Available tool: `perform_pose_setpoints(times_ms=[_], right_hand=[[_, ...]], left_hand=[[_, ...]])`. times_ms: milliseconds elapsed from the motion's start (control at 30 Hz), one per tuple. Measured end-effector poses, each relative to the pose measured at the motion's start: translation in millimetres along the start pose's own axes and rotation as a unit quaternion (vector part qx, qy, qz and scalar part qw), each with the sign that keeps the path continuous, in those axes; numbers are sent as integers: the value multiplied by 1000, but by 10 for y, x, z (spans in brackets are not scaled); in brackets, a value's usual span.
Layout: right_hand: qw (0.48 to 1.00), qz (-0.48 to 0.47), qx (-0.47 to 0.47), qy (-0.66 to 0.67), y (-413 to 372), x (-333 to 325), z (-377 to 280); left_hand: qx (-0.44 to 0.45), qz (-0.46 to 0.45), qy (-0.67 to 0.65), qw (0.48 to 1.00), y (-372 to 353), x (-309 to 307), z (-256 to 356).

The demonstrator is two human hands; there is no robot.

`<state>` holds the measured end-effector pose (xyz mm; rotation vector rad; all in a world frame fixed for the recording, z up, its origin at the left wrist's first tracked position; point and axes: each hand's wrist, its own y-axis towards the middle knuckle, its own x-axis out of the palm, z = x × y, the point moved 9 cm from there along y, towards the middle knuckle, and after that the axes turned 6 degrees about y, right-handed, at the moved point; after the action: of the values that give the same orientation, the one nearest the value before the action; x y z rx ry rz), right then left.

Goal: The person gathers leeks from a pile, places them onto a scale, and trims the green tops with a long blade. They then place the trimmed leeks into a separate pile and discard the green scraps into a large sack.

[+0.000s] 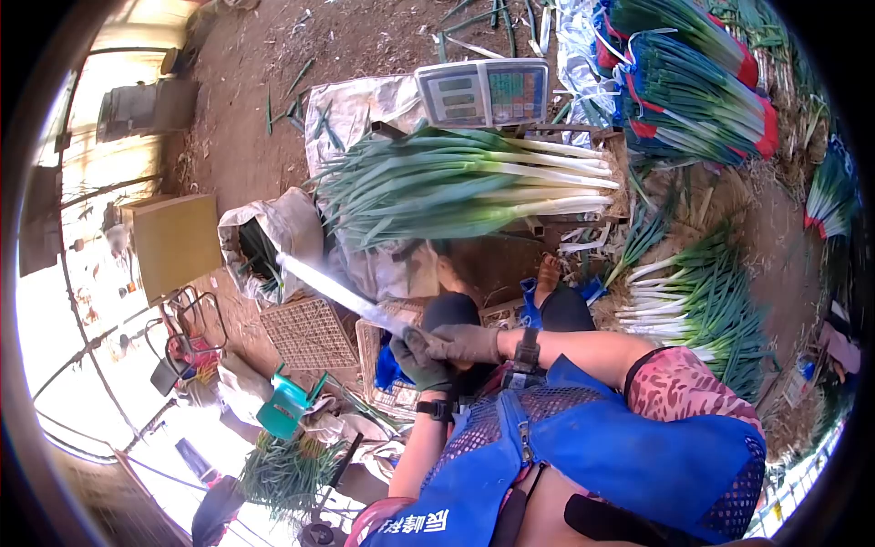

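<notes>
Both my hands wear dark gloves and meet in front of my knees. My left hand (421, 365) and my right hand (467, 342) are closed together on the near end of a long pale strip (333, 292). The strip runs up and to the left, blurred, so I cannot tell what it is. Beyond my knees a big pile of green onions (465, 187) lies across a weighing platform, white stalks to the right. A digital scale head (483, 91) stands just behind the pile.
Tied green onion bundles with red and blue bands (693, 100) lie at the top right. Loose green onions (702, 301) are spread on the right. On the left are a white sack of trimmings (264, 242), a cardboard box (173, 242), a wire basket (310, 333) and a teal plastic container (287, 401).
</notes>
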<state>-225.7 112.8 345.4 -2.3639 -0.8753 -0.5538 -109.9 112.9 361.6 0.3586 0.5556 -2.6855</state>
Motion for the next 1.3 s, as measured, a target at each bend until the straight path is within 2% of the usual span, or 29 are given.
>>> perform_pose_setpoints(times_ms=[33, 67, 167, 200, 267, 300, 333, 433, 500, 533, 567, 633, 667, 767, 833, 967, 1000, 1100, 1167, 1233, 1300], right_hand=[[998, 44, -55, 2, 35, -63, 71], [997, 56, 31, 50, -68, -99, -8], [987, 108, 99, 70, -86, -285, -119], [983, 139, 104, 62, -82, -362, -248], [975, 213, 19, -63, 76, -564, -350], [960, 249, -25, -124, 185, -624, -402], [927, 312, -49, -203, 304, -695, -414], [862, 444, -15, -244, 839, -913, -225], [828, 499, 69, -248, 1150, -1005, -179], [798, 538, 80, -260, 1301, -1045, -194], [777, 562, 104, -263, 1446, -1101, -199], [737, 604, 156, -260, 1660, -1121, -193], [733, 609, 151, -263, 1793, -1146, -268], [716, 628, 155, -263, 1983, -1078, -510], [700, 643, 178, -255, 2024, -998, -648], [687, 655, 126, -288, 1981, -823, -634], [687, 657, 101, -295, 1996, -743, -753], [667, 668, 96, -315, 1985, -596, -837], [665, 677, 97, -301, 1980, -562, -746], [665, 684, 95, -285, 2027, -539, -731], [666, 686, 89, -279, 2102, -537, -728]], left_hand=[[10, -23, -1, 1000, 55, 45, -42], [5, -73, 52, 996, 62, 177, 135], [7, -161, 35, 986, 306, 309, -16], [-13, -203, 102, 974, 433, 295, -110], [52, -215, 156, 963, 693, 188, 7], [85, -223, 184, 953, 877, 118, 97], [51, -240, 185, 952, 1157, -44, -150], [6, -264, 261, 929, 2046, -428, -259], [4, -266, 237, 934, 2782, -829, -646], [-8, -256, 222, 941, 3135, -1042, -765], [-24, -254, 208, 944, 3407, -1222, -776], [-25, -264, 257, 929, 3806, -1414, -290], [-19, -294, 282, 913, 4080, -1607, -538], [21, -332, 360, 872, 4597, -1819, -543], [72, -354, 356, 862, 4824, -1681, -261], [197, -381, 341, 836, 5169, -1134, -49], [238, -375, 347, 826, 5173, -904, 124], [254, -406, 349, 805, 5150, -161, 356], [300, -425, 333, 786, 5031, 343, 572], [362, -421, 326, 765, 4907, 855, 607], [372, -441, 341, 742, 4781, 1379, 591]])
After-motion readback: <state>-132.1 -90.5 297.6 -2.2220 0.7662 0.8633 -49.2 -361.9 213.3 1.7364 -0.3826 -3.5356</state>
